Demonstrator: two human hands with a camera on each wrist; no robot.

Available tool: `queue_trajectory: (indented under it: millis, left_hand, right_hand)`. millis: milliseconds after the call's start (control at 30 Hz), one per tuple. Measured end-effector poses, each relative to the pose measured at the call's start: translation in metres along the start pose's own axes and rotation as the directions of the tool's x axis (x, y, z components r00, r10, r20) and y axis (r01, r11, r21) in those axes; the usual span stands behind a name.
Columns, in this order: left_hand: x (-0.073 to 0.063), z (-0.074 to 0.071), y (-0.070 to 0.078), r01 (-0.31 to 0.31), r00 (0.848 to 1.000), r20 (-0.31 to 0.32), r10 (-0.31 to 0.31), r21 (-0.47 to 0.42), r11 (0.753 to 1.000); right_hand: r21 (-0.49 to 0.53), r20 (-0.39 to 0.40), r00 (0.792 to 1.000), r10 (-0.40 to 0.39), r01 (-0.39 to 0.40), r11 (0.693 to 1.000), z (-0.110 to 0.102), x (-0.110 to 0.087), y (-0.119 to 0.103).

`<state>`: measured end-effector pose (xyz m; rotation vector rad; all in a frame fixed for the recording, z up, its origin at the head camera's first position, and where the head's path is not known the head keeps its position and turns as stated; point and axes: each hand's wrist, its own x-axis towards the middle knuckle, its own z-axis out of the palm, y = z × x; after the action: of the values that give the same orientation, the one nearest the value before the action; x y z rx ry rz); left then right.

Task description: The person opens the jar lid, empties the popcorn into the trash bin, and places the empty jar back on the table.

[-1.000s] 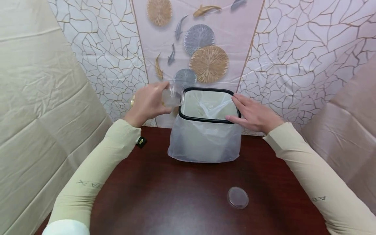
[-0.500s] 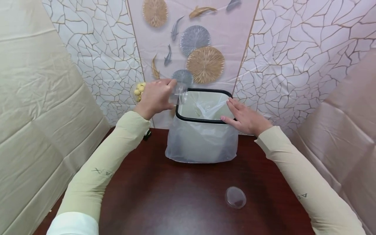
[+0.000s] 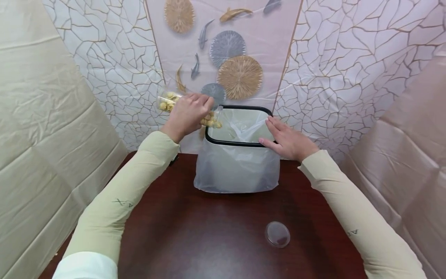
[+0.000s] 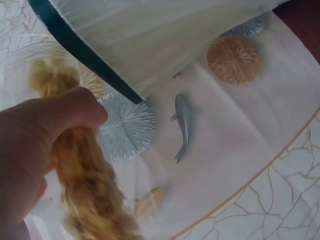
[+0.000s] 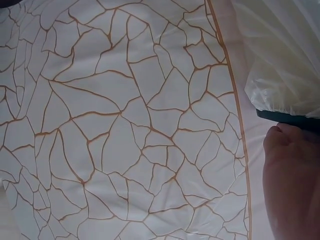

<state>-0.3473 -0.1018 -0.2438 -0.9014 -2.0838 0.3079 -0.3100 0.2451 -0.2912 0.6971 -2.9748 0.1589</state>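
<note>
My left hand [image 3: 189,115] grips a clear jar [image 3: 161,97] around its middle. The jar lies tilted, its mouth at the left rim of the bin. Yellow popcorn-like pieces [image 3: 167,104] fill part of it, some close to the mouth; in the left wrist view these yellow pieces [image 4: 87,185] are blurred. The bin [image 3: 240,144] has a black rim and a whitish plastic bag liner [image 3: 237,170] folded over it. At the bin's right side my right hand [image 3: 290,139] rests on the rim with fingers extended. In the right wrist view that hand [image 5: 292,175] touches the dark rim.
A clear round lid [image 3: 277,234] lies on the dark red-brown table [image 3: 195,232], toward the front right. Patterned cloth [image 3: 313,97] hangs close behind the bin. Beige cloth walls [image 3: 52,135] stand at both sides.
The left hand has moved slightly toward the bin and tipped the jar, its base now raised to the left. Yellow pieces have slid toward the mouth. The right hand stays at the rim.
</note>
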Motion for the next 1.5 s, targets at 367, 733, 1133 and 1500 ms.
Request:
queue_trajectory:
  millis: [367,733,1133,1500]
  left_hand:
    - [0.009,0.004,0.003,-0.123,0.991,-0.037,0.127,0.100,0.987]
    - [0.027,0.000,0.005,-0.267,0.949,-0.095,0.302,0.275,0.924]
    - [0.049,-0.009,0.017,-0.412,0.844,-0.110,0.524,0.492,0.767]
    - [0.040,-0.026,0.006,-0.158,0.983,-0.073,0.168,0.126,0.979]
  right_hand:
    - [-0.004,-0.010,1.000,-0.011,0.011,1.000,0.003,0.003,0.000]
    - [-0.010,-0.021,1.000,-0.016,0.016,1.000,0.004,0.003,-0.001]
    - [-0.009,-0.014,1.000,-0.005,0.005,1.000,0.002,0.001,-0.001]
    - [-0.004,-0.011,1.000,-0.004,0.004,1.000,0.000,0.001,0.000]
